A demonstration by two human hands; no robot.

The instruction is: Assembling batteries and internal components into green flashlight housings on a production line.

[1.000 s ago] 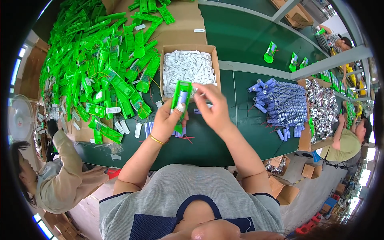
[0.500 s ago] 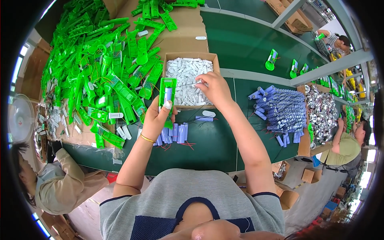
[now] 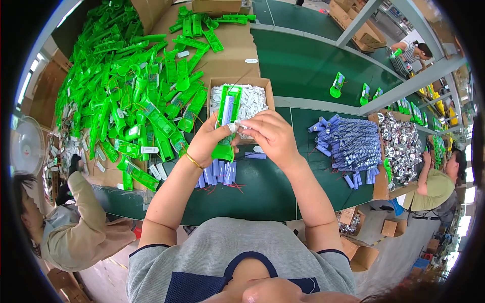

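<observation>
My left hand (image 3: pixel 202 145) grips a long green plastic housing (image 3: pixel 223 152), held tilted above the table. A blue-violet cylindrical battery (image 3: pixel 228 109) lies in its hollow. White wrapping covers the tip of my left thumb. My right hand (image 3: pixel 276 137) meets it from the right, fingertips pinched together over the housing near that thumb; what they hold, if anything, is too small to make out. Just beyond both hands stands a cardboard box (image 3: pixel 270 96) of small white plastic pieces (image 3: pixel 253 101). Several batteries with red wires (image 3: pixel 222 172) lie below my left hand.
Green housings (image 3: pixel 116 76) are heaped on cardboard at the left. At the right lie stacked batteries (image 3: pixel 348 144) and a box of shiny metal parts (image 3: pixel 401 146). Green assemblies (image 3: pixel 337 85) sit on the belt beyond a grey rail (image 3: pixel 323 104). Co-workers sit at both sides.
My right hand has come from over the box of white pieces down and toward me, to the housing. My left hand has moved the housing slightly right, and it now tilts.
</observation>
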